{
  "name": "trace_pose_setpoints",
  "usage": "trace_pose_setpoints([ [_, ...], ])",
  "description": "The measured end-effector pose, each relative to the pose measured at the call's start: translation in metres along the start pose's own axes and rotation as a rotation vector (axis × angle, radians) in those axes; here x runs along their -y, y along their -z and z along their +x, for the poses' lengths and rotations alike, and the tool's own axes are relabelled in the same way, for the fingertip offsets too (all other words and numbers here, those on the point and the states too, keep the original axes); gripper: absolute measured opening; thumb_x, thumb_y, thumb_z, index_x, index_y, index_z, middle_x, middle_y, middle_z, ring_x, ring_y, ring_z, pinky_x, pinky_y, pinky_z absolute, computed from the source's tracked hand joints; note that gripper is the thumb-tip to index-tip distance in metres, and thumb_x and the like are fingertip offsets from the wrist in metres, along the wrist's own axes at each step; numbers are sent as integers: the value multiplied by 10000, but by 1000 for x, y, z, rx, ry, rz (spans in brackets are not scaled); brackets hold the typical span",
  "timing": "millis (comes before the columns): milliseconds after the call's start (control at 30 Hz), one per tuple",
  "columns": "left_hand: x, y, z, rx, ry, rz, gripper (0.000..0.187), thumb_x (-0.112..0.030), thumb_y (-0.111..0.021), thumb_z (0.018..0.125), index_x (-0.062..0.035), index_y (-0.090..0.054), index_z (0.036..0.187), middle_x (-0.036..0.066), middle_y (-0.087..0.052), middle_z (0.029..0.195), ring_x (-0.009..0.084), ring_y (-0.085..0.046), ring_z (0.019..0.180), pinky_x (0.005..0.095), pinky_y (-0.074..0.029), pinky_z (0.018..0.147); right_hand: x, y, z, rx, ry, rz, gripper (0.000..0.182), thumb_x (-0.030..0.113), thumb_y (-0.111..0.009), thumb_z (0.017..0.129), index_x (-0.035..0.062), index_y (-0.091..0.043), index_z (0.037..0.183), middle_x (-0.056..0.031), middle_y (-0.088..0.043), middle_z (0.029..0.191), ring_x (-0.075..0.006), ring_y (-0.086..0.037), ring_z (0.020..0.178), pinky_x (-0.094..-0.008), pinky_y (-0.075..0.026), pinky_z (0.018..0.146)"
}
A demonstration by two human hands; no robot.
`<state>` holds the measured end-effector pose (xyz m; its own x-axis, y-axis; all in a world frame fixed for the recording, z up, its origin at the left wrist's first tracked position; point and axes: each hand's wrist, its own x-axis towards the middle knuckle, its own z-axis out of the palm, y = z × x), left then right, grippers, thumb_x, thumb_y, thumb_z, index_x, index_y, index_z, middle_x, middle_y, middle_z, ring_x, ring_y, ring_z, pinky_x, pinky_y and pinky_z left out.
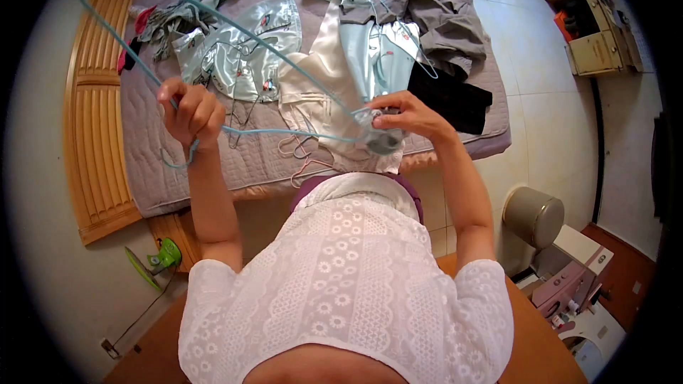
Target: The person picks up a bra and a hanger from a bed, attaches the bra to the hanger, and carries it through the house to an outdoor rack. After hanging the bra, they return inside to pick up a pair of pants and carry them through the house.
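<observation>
In the head view, my left hand (pixel 192 114) is closed around a light-blue clothes hanger (pixel 277 131), near its hook. The hanger is raised over the bed and stretches across to my right hand (pixel 416 115). There my right fingers are closed at the hanger's corner, pinching a blurred grey-and-white piece of cloth (pixel 384 142). Below my hands lies a cream garment (pixel 306 85), beside a pale blue satin garment (pixel 359 50). Another shiny blue garment with small prints (pixel 277 18) is spread to the left.
The quilted bed (pixel 153 178) fills the area ahead, with a grey garment (pixel 452 32), black cloth (pixel 452 103) and pink hangers (pixel 306 167) on it. A wooden headboard (pixel 99 121) borders the left. A green fan (pixel 165 254) stands lower left; a round bin (pixel 533 217) is at right.
</observation>
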<state>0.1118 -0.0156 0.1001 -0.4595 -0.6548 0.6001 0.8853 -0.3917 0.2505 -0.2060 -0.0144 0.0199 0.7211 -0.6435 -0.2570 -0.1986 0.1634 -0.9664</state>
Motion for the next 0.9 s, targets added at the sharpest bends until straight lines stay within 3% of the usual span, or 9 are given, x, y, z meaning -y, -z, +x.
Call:
trace_pose_setpoints([
  [100,-6,2,1,-52,104,71,214,-198,-400,867,-63,-519,984,-27,-266,366,34,-201,290,179,-162,288,9,5,-3,75,-36,148,231,222,-596,749,18,-608,856,34,-550,679,-25,-442,665,-190,-362,577],
  [267,-3,4,8,58,-140,-102,194,-169,-398,865,-36,-533,906,-31,-283,364,28,-201,276,182,-158,274,12,5,-8,-27,-53,357,163,163,-596,726,32,-605,822,44,-531,686,-17,-440,637,-153,-333,569],
  [433,-5,2,9,11,-105,-34,204,-178,-392,868,-41,-536,915,-35,-286,363,34,-201,272,180,-161,270,-4,3,-11,-83,9,134,202,178,-593,712,18,-593,836,-1,-539,667,-60,-463,659,-200,-369,617],
  [500,-12,2,2,-52,-98,30,214,-180,-383,871,-43,-537,928,-36,-284,361,37,-199,268,182,-160,267,-15,14,-16,-29,-168,-210,167,110,-594,710,-12,-574,821,1,-540,695,-48,-455,653,-192,-371,588],
  [633,-44,-6,-32,-562,112,630,265,-196,-348,887,-37,-535,986,-49,-227,409,37,-192,333,186,-184,330,-23,33,-36,-206,-300,-296,170,156,-567,749,6,-575,830,13,-531,701,-47,-458,659,-193,-382,605],
  [700,-52,-6,-38,-876,477,1567,282,-219,-346,890,-44,-536,1005,-45,-214,443,25,-179,379,187,-167,369,-19,58,-56,-665,-30,125,177,175,-536,786,19,-566,863,8,-535,746,-51,-474,689,-189,-388,629],
  [767,-74,5,-53,-896,520,1513,284,-242,-409,863,-43,-550,1009,-20,-305,443,33,-265,393,187,-219,379,-23,70,-63,-903,53,40,183,176,-515,810,24,-556,903,1,-541,806,-55,-481,740,-191,-392,662],
  [833,-108,44,-91,-1029,682,2342,313,-280,-474,819,-56,-536,1028,39,-475,552,114,-451,494,240,-349,464,-16,101,-74,-1047,166,49,196,179,-508,817,22,-552,925,-13,-548,855,-72,-487,793,-213,-400,698],
  [900,-114,56,-111,-1031,690,2436,326,-279,-484,806,-57,-524,1041,67,-486,640,151,-463,577,261,-357,525,17,114,-78,-1224,356,152,196,172,-499,821,24,-549,940,-30,-557,878,-107,-505,820,-245,-411,728],
])
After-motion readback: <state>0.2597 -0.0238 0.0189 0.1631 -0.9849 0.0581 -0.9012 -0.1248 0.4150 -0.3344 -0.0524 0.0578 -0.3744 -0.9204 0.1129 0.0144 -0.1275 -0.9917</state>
